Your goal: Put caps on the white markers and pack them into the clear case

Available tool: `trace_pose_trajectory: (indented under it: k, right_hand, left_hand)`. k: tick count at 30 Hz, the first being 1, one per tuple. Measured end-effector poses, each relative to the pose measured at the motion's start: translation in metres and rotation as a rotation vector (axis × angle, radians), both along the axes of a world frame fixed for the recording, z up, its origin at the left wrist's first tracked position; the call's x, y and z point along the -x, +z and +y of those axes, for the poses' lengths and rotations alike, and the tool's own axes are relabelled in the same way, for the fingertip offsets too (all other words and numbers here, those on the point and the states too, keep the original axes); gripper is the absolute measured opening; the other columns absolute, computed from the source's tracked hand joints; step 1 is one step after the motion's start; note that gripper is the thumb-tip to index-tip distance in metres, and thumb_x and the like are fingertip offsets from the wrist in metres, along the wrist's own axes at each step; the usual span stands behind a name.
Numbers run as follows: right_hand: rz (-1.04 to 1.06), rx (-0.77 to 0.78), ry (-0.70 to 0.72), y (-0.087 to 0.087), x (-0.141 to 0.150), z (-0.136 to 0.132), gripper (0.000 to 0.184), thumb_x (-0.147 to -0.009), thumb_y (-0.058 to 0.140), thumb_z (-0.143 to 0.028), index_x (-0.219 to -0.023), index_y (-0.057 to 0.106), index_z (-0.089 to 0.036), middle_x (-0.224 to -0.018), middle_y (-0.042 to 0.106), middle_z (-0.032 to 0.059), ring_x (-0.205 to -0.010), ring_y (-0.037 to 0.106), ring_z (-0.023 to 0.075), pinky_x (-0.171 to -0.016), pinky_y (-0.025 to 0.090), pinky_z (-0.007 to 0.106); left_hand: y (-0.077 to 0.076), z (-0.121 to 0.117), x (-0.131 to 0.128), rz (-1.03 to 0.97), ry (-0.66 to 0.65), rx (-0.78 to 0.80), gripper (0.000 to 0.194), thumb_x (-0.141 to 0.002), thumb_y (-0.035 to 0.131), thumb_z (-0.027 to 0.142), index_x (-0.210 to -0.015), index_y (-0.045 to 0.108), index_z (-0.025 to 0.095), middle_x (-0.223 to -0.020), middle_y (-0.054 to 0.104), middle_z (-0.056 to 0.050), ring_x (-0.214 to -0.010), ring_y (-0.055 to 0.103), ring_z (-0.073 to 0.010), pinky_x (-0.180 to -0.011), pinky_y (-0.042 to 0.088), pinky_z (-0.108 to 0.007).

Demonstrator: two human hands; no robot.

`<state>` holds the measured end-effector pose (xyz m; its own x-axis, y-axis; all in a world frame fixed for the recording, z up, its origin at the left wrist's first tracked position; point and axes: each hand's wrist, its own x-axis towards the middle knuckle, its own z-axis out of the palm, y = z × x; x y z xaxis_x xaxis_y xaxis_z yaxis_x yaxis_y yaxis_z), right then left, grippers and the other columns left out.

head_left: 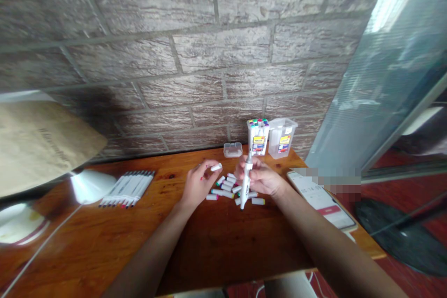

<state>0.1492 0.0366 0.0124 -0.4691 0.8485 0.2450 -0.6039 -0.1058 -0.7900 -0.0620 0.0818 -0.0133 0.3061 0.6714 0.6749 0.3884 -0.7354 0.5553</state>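
My right hand (261, 176) is closed around a white marker (246, 184), held nearly upright with its uncapped grey tip end up and a dark bottom end. In the fingertips of my left hand (199, 181) is a small white marker cap (216, 166). Between and below the hands, a loose pile of white caps (223, 193) with coloured ends lies on the wooden table (223, 242). Off to the left, several white markers (127, 188) with dark ends lie side by side in a row.
Along the brick wall (195, 56) stand a clear box full of markers (258, 138), a clear container (282, 138) and a small clear lid (233, 150). A phone (323, 200) lies right. At left are a paper bag (42, 139), a white cone-shaped object (92, 186) and a cup (21, 223).
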Motion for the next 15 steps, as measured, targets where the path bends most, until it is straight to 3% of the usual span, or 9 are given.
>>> trace_pose_trajectory:
  k: [4, 15]
  right_hand:
    - [-0.048, -0.011, 0.045, -0.0030, 0.0012, -0.0019, 0.039, -0.057, 0.092, -0.030, -0.083, 0.066, -0.018, -0.068, 0.067, -0.0018, -0.058, 0.057, 0.0092, -0.053, 0.043, 0.020]
    - [-0.041, -0.027, 0.024, -0.0059, -0.0009, -0.0019, 0.032, -0.058, 0.092, -0.026, -0.084, 0.074, -0.022, -0.076, 0.069, -0.0006, -0.070, 0.065, 0.0130, -0.057, 0.049, 0.022]
  left_hand:
    - [0.0009, -0.0004, 0.0007, 0.000, 0.000, 0.004, 0.010, -0.089, 0.066, 0.029, -0.095, 0.067, 0.021, -0.094, 0.076, -0.002, -0.080, 0.071, -0.0138, -0.073, 0.056, -0.022]
    - [0.0041, -0.0019, 0.0001, 0.011, 0.003, 0.009, 0.011, -0.088, 0.065, 0.030, -0.094, 0.067, 0.021, -0.092, 0.076, -0.002, -0.079, 0.071, -0.0149, -0.074, 0.056, -0.024]
